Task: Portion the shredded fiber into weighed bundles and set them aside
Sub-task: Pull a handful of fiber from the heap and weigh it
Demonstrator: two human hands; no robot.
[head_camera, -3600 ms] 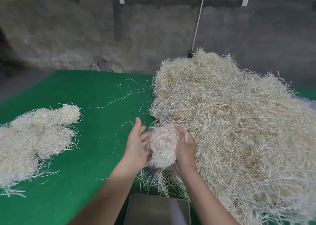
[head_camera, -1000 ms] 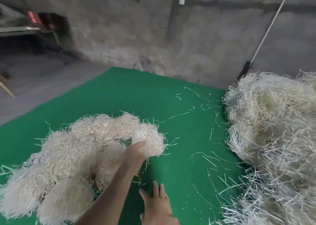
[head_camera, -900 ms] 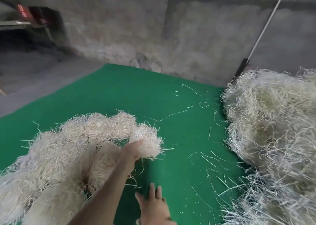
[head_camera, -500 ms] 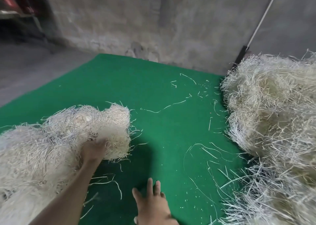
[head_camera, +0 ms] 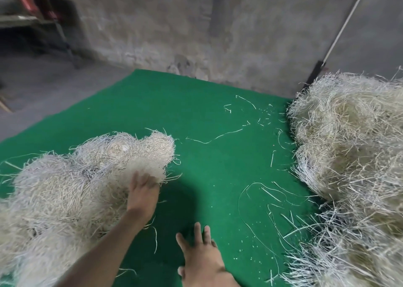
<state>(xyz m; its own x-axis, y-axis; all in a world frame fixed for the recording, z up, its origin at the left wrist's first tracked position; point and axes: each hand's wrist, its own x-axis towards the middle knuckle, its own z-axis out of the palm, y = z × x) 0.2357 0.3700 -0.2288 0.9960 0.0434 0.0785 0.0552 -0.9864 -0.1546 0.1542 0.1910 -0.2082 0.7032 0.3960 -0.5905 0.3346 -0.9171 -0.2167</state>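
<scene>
Pile of pale weighed fiber bundles (head_camera: 65, 188), left edge of green felt mat (head_camera: 196, 112). Left hand (head_camera: 142, 193) on it, fingertips buried, grip unclear. Right hand (head_camera: 202, 258) flat, fingers straight, mat's near edge. Big loose shredded-fiber heap (head_camera: 349, 155) at right edge, nearer right hand.

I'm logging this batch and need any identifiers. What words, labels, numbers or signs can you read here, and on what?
No text can be read in this view.
Red object at upper left: too blurred to tell whether it carries any marking.
Green mat, wall and fiber bundles: no writing visible.
</scene>
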